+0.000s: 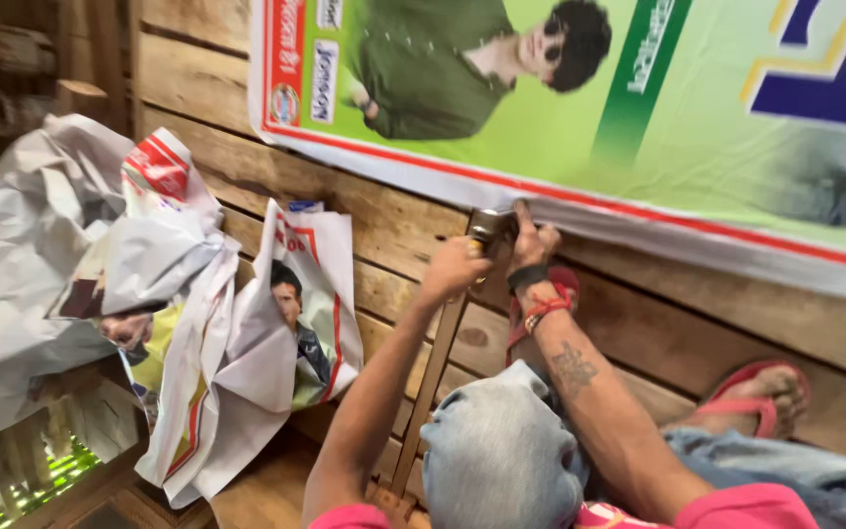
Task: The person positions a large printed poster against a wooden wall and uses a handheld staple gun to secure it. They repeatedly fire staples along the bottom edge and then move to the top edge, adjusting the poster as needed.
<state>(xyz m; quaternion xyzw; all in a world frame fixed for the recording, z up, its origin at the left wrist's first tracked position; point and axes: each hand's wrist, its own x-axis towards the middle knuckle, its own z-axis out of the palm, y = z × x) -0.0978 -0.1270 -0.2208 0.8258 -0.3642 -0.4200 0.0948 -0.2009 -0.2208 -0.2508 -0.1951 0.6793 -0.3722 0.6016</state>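
Wooden planks [384,220] fill the head view, laid edge to edge as a floor, and a green printed banner [697,127] with a red and white border lies spread over them. The banner serves as the landmark here.

At the banner's lower edge, the left hand [455,266] is clenched around a metal-headed hammer [488,231]; the hammer's head sits right against the white border, and its long wooden handle [430,377] runs away from the banner toward the person's body. Just beside it, the right hand [533,243] presses on the banner's edge, fingers [522,214] partly curled with one stretched up onto the white border; whether it pinches something small there cannot be told. A dark band and a red string circle that wrist, and a tattoo marks the forearm.

Below the banner, a knee in pale grey cloth [499,456] is bent up between the arms. A foot in a red sandal [761,387] rests on the planks, near the banner's border.

Well away from the banner's left end, a heap of crumpled white printed sheets [149,284] is piled on the planks. Beyond that heap, gaps in the floor show green below.
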